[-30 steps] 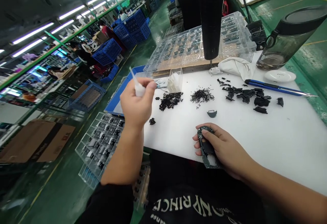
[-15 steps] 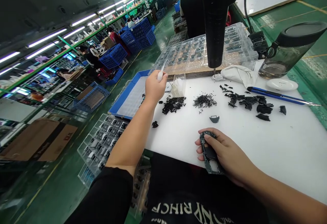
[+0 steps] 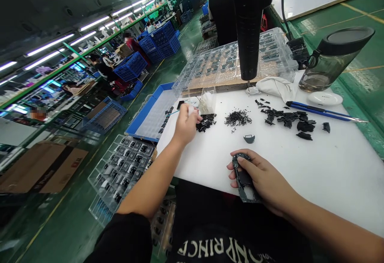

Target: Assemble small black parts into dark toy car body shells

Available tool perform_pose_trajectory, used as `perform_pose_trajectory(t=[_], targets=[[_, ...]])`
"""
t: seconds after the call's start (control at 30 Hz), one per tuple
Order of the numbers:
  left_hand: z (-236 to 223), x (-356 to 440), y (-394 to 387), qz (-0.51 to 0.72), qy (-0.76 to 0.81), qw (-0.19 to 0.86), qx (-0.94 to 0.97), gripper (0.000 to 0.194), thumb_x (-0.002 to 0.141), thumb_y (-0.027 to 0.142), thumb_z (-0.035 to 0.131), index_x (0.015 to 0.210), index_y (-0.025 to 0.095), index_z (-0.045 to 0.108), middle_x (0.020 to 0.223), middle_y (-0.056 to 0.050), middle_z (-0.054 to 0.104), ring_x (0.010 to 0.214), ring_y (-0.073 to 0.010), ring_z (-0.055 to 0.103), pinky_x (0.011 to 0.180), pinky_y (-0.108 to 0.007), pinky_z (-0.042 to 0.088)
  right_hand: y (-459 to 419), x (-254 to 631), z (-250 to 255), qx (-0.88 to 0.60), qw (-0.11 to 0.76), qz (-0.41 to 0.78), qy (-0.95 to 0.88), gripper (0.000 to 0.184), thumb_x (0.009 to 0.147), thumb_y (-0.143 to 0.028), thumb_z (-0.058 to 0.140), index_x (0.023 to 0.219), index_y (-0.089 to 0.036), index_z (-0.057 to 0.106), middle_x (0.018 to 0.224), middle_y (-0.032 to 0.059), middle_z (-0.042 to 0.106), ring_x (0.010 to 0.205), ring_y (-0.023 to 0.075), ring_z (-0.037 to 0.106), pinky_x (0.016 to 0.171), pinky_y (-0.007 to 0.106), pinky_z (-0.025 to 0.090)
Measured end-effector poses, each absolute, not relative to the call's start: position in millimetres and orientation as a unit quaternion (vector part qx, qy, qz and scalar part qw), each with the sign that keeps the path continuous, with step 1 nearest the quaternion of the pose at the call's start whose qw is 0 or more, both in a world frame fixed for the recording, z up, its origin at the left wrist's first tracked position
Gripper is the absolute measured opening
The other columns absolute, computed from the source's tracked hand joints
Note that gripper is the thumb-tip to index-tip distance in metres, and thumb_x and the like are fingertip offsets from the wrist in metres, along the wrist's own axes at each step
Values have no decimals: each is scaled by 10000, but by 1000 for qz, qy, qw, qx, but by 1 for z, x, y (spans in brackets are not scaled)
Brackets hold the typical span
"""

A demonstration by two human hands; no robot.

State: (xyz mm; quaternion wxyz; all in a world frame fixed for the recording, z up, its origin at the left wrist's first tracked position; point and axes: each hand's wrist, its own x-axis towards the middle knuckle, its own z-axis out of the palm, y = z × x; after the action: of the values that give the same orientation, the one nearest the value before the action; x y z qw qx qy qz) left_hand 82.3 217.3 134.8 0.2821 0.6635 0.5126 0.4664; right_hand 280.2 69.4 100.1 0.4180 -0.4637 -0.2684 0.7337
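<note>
My right hand [image 3: 264, 171] is closed around a dark grey-green plastic housing [image 3: 246, 179] with a rounded top end and a cut-out near its lower end. It is held above the table's near edge. At the far left of the white worktop, my left hand [image 3: 186, 125] is closed on a slim white tool [image 3: 191, 111], mostly hidden by the fingers. Close beside that hand lie a pile of small black parts [image 3: 207, 123] and a clear box [image 3: 207, 102] with whitish contents. A half-round dark grey piece [image 3: 249, 139] lies beyond my right hand.
A black electric screwdriver [image 3: 248, 55] hangs point-down over a pile of tiny black screws [image 3: 238, 118]. Black scraps [image 3: 288, 119], a blue cutter [image 3: 324, 111], a white cloth [image 3: 277, 87] and a bottle [image 3: 330, 67] lie or stand right. Clear trays [image 3: 216, 61] and a blue-rimmed tray [image 3: 150, 113] border the worktop.
My left hand has come down toward the black parts, and the white tool now shows less between its fingers. My right hand keeps the housing in nearly the same place.
</note>
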Motion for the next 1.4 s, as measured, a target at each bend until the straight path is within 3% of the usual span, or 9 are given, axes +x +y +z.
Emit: perform_pose_trajectory(t=[0.13,0.23,0.37,0.5,0.6,0.73,0.93,1.17,1.4], targets=[[120,103,220,400,518,295,696,178,835,311,540,927,184,624,948,-49,631,805,-152,585,753,-282,460,70,280,99,-467,421,731,-266,243,923,-431,591,1089,-255,566,911,33,657,738,187,633,661,344,580],[114,115,228,372,511,314,708,212,840,334,575,943,172,663,972,-56,667,746,-142,583,693,-273,449,69,280,102,-460,418,738,-262,245,920,-425,597,1084,-248,560,898,30,655,712,177,629,664,344,576],[112,124,237,343,510,301,729,215,833,357,601,722,173,609,1057,-53,692,718,-136,596,668,-278,439,70,280,105,-458,417,741,-260,224,934,-415,576,1072,-239,554,884,25,654,685,164,626,659,339,571],[110,127,243,305,527,259,750,234,831,358,603,684,186,546,1063,-52,695,737,-153,605,693,-301,442,70,279,105,-456,417,742,-261,217,943,-411,566,1081,-244,549,892,22,655,691,162,628,646,324,568],[107,127,245,267,541,236,762,232,817,357,620,691,193,516,938,-62,693,710,-163,593,674,-308,430,69,279,103,-454,421,740,-261,218,942,-415,568,1084,-250,554,888,21,658,691,166,629,637,322,569],[104,126,248,239,547,220,771,190,818,372,623,810,187,575,833,-52,669,689,-172,591,653,-312,428,69,278,102,-457,424,740,-254,194,946,-395,560,1074,-249,563,885,28,664,701,175,627,639,332,575],[107,108,226,333,525,189,760,467,800,377,684,1217,212,554,1200,-98,605,871,-167,646,735,-294,520,71,279,101,-453,432,738,-251,180,942,-375,572,1065,-244,577,890,42,671,744,196,625,687,381,589],[103,88,140,375,472,192,775,241,859,263,603,1095,214,612,1037,-54,666,781,-125,627,658,-242,524,67,281,102,-454,432,735,-259,180,950,-386,567,1061,-245,570,891,38,674,708,182,640,634,340,580],[74,88,125,352,488,260,755,159,893,237,568,1025,197,646,963,-40,656,722,-106,583,639,-246,487,65,281,101,-456,434,731,-264,220,949,-413,574,1093,-247,563,902,24,662,703,174,643,636,333,574]])
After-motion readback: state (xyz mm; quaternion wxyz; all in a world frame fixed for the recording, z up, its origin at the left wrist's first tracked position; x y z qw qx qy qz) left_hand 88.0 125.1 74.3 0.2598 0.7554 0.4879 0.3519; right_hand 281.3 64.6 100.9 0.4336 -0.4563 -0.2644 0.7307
